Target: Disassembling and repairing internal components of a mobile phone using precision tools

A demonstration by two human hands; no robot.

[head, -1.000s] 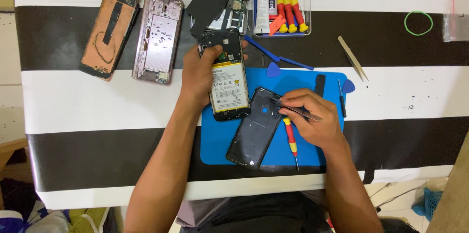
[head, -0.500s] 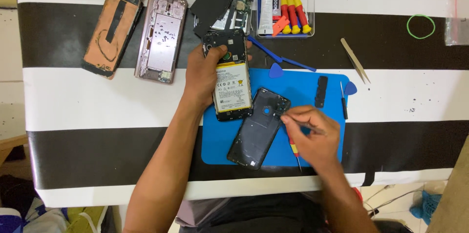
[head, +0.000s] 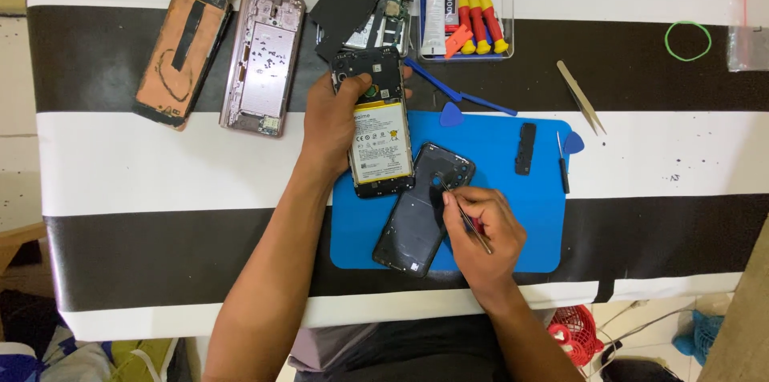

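1. Lying far left, well apart from the work: copper-backed panel and pinkish phone frame; no hazard.
2. Left hand, fingers wrapped round the opened phone, battery face up, at the blue mat edge; a tighter squeeze could flex the battery.
3. Dark back cover, flat on the mat.
4. Right hand, pinching tweezers, tips at the cover; a slip could scratch it.
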